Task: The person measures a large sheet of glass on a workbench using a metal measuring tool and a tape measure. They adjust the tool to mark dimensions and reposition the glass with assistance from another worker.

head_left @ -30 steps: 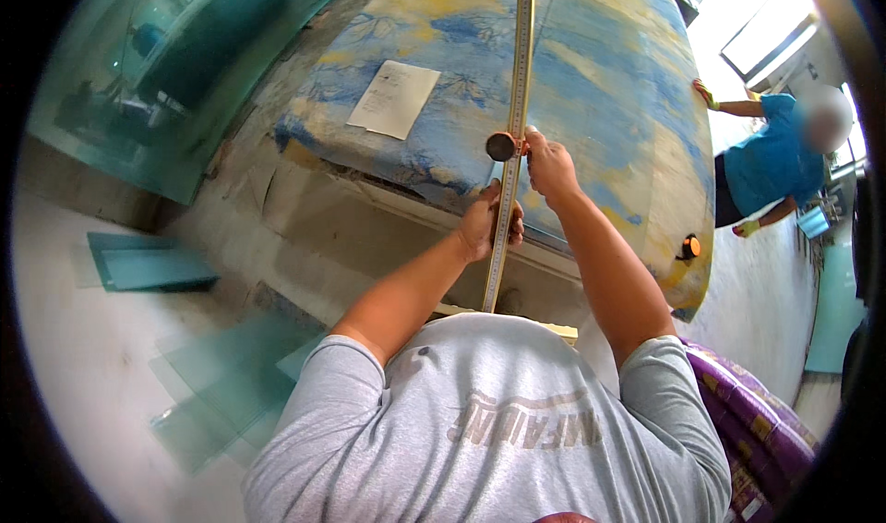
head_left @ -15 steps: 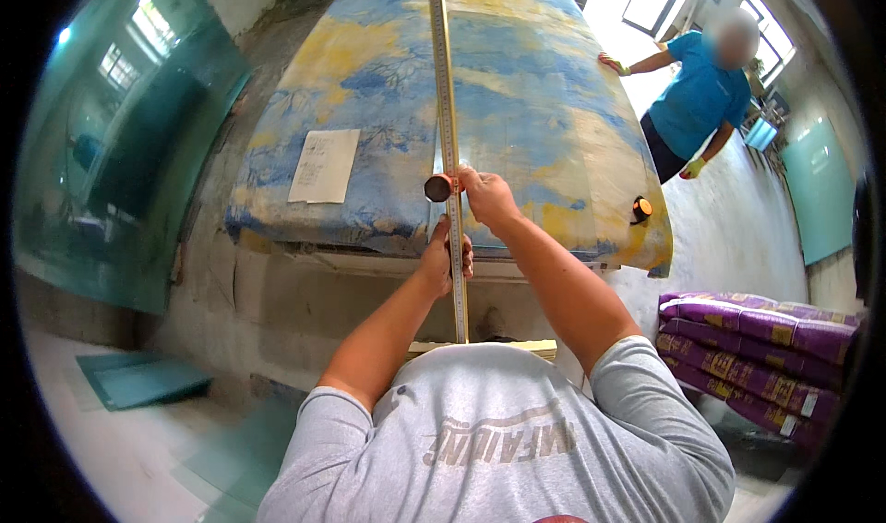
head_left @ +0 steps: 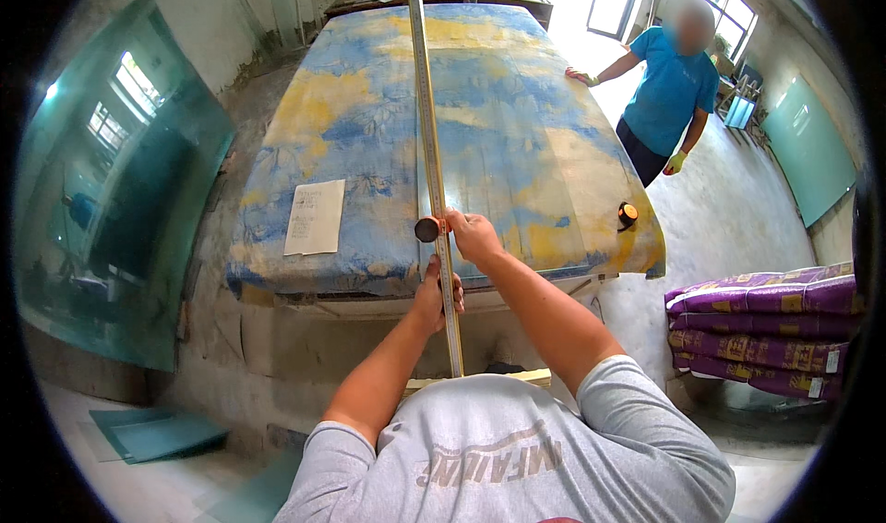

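Note:
A long graduated metal ruler (head_left: 426,126) runs lengthwise over a cloth-covered table (head_left: 369,168) and past its near edge toward my body. On the ruler sits an orange sliding block with a round dark knob (head_left: 426,230). My right hand (head_left: 474,239) is closed with its fingertips on this sliding block. Just nearer to me, my left hand (head_left: 432,300) grips the ruler, thumb on the left side and fingers curled around to the right. A narrow glossy strip shows along the ruler; whether it is glass I cannot tell.
On the table lie a written paper sheet (head_left: 315,218) and a black-and-orange tape measure (head_left: 628,215). A co-worker in blue (head_left: 671,89) rests a gloved hand on the right edge. Glass sheets (head_left: 111,181) lean at left; purple sacks (head_left: 757,324) are stacked at right.
My view has tilted up, so the table sits lower and its far end shows. Both hands keep their holds on the ruler and its block. The co-worker's head has turned slightly.

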A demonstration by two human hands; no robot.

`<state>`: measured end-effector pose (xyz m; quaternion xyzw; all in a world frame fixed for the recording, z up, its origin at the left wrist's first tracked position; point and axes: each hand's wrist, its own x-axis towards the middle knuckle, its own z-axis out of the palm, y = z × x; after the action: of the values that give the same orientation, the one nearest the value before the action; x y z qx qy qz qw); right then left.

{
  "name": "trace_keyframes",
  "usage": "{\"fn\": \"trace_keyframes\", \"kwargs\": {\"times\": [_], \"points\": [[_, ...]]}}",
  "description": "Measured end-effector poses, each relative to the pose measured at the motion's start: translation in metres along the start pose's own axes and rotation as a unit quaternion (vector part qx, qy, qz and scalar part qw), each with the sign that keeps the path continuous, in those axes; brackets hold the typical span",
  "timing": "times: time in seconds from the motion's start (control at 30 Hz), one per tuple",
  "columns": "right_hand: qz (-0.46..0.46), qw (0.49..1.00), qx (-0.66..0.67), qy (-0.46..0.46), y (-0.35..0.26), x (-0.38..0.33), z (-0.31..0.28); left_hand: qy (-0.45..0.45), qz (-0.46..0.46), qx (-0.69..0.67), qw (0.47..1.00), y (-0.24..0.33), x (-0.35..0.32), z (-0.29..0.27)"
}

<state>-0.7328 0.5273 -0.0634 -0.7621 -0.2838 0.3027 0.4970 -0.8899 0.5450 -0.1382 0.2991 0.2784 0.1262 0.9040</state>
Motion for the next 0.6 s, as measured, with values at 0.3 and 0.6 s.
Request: {"fn": "trace_keyframes", "kwargs": {"times": [0.3,0.6], "points": [[-0.010,0.999,0.031,-0.013,-0.002,-0.010,-0.014,-0.004,-0.008,0.009,1.000,-0.006,0.003,0.007],[-0.014,1.000,0.008,0.010,0.015,-0.005,-0.020,0.001,-0.037,0.023,0.999,-0.014,0.008,0.008]]}}
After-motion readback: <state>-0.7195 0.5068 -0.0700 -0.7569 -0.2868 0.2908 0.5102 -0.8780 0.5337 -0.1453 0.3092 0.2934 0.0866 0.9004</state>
